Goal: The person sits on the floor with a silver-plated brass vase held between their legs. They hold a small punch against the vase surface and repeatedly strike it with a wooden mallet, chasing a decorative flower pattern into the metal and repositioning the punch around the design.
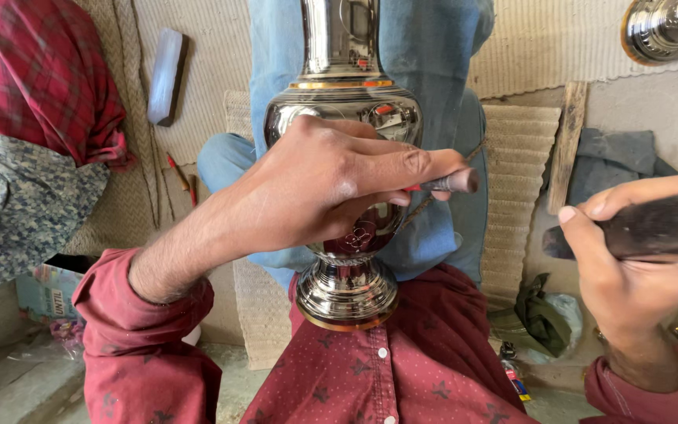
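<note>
One polished metal vase stands in the person's lap, its long axis running nearly straight away from the body: the flared foot sits close against the red shirt and the neck points off toward the top of the view. The left hand lies across the vase's belly, closed around one thin punch-like tool; the tool's blunt end juts out past the thumb and forefinger toward the right hand, while its working tip is hidden behind the fingers, so contact with the metal cannot be confirmed. The right hand is held well apart, off to the right of the vase and somewhat nearer the body than the left, wrapped around one dark striking tool whose handle runs out of the frame's right edge and whose near end faces the punch's blunt end. The left hand is therefore the nearer to the vase, touching it; the right touches only its own tool.

Beyond the left hand, on the woven floor mat, lie one pale bar-shaped block and a red pencil-like stick. Beyond the right hand are one wooden strip and part of a second shiny metal vessel.
</note>
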